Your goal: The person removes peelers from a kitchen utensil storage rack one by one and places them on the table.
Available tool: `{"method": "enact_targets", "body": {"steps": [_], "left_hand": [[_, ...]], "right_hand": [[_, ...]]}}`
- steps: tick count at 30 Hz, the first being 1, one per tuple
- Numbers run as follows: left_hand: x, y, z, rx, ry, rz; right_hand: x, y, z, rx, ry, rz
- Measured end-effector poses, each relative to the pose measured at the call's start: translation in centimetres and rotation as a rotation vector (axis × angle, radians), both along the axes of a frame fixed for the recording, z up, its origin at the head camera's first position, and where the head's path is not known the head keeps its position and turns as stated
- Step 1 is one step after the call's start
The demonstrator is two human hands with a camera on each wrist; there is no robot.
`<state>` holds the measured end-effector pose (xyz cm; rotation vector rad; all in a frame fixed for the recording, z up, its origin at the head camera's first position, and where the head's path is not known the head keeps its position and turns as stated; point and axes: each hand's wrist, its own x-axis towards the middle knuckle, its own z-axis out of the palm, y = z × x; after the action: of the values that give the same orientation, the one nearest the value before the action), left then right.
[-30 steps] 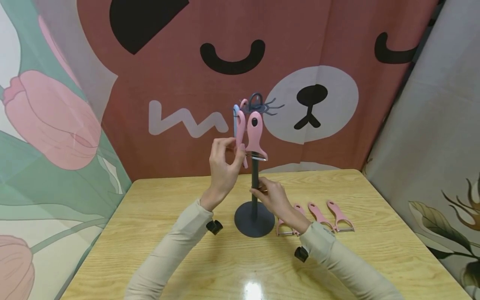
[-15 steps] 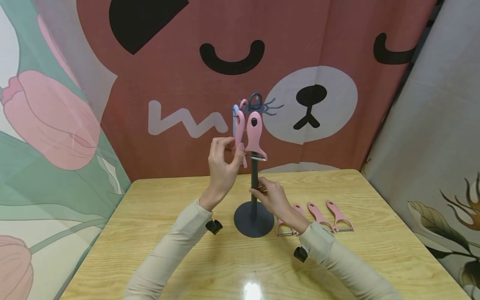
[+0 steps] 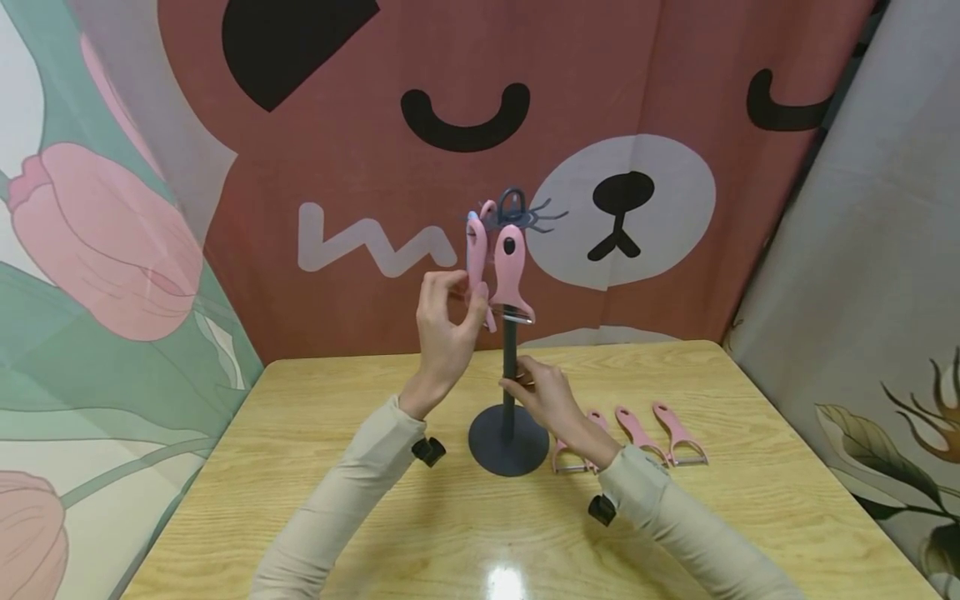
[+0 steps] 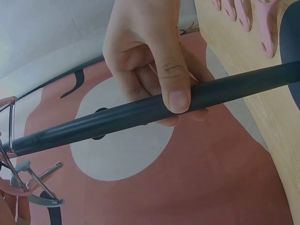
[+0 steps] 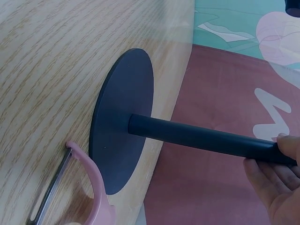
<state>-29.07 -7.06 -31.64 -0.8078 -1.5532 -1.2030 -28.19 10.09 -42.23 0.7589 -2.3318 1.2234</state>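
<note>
A dark hook stand has a round base [image 3: 487, 450], an upright pole [image 3: 510, 342] and a ring of curved hooks [image 3: 542, 218] at the top. My left hand [image 3: 444, 329] pinches a pink peeler [image 3: 476, 254] between thumb and fingers, its handle's top beside the hooks. Another pink peeler [image 3: 510, 260] hangs at the front, blade down. Behind the held one, a blue peeler [image 4: 47, 202] is mostly hidden in the head view. My right hand [image 3: 551, 396] grips the pole low down, and its thumb [image 4: 178, 98] lies across it in the left wrist view.
Several pink peelers lie on the wooden table right of the base, including one at the far right [image 3: 678, 429]; my right forearm partly covers others. A bear-print curtain [image 3: 337, 317] hangs behind the table.
My left hand has brought the pinched peeler slightly left and up, so its handle now covers more of the blue peeler. My right hand keeps its grip on the pole.
</note>
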Motion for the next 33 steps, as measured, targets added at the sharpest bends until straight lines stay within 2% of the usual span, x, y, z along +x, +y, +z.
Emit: {"method": "enact_targets", "body": {"steps": [13, 25, 33], "left_hand": [[0.0, 0.0, 0.2, 0.020, 0.025, -0.017], [0.2, -0.4, 0.1, 0.025, 0.004, -0.012], [0.9, -0.5, 0.4, 0.033, 0.004, 0.011]], "right_hand": [[0.0, 0.0, 0.0, -0.004, 0.000, -0.002], [0.1, 0.0, 0.0, -0.003, -0.005, -0.001], [0.0, 0.0, 0.0, -0.003, -0.001, 0.001]]}}
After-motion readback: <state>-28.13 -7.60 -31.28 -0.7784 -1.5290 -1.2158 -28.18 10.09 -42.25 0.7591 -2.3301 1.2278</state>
